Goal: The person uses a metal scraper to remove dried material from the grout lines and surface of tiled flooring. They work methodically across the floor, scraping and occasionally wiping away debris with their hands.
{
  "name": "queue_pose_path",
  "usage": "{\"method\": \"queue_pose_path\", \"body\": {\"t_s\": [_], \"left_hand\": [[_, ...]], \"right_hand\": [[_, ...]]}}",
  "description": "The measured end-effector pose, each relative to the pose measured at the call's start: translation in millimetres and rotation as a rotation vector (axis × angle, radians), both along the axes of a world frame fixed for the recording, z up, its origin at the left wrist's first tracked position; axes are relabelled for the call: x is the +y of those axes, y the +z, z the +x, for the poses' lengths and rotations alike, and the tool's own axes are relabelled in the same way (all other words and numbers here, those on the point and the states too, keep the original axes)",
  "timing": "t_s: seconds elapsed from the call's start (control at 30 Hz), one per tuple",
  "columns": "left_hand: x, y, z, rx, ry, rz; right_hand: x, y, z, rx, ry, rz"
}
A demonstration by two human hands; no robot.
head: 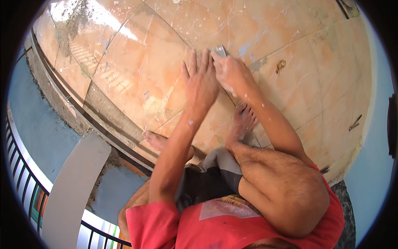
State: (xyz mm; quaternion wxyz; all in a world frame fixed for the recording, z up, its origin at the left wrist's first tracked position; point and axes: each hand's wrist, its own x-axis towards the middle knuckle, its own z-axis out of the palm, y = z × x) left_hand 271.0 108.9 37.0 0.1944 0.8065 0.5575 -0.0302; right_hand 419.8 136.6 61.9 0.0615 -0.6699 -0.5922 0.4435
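Observation:
My right hand (231, 73) is closed round a metal scraper blade (220, 50), whose edge lies low against the tiled floor (168, 74). The scraper's handle is hidden in my palm. Beside it on the left, my left hand (200, 77) is spread palm down with its fingers apart, the fingertips close to the blade. Nothing shows in the left hand. The orange and cream tiles carry white specks and a pale blue paint stain (243, 50) to the right of the blade.
My bare feet rest on the tiles. A brown clump of debris (280, 66) lies at right, and a small dark object (354, 123) lies near the blue wall (367, 174). A dark metal rail (74, 102) curves along the left floor edge, with black railings (23, 168) beyond.

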Motion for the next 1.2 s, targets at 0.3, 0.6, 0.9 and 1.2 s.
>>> {"method": "queue_pose_path", "body": {"t_s": [0.3, 0.6, 0.9, 1.2], "left_hand": [[-34, 3, -9, 0.034, -0.111, -0.077], [14, -6, -4, 0.013, -0.004, 0.051], [-26, -8, -17, 0.067, -0.085, -0.019], [19, -7, -10, 0.074, -0.002, 0.067]], "right_hand": [[-41, -2, 7, -0.011, 0.046, -0.084], [15, -13, -3, -0.011, 0.019, -0.021], [-32, -10, 3, 0.054, 0.042, -0.068], [10, -26, -9, 0.087, -0.071, 0.005]]}}
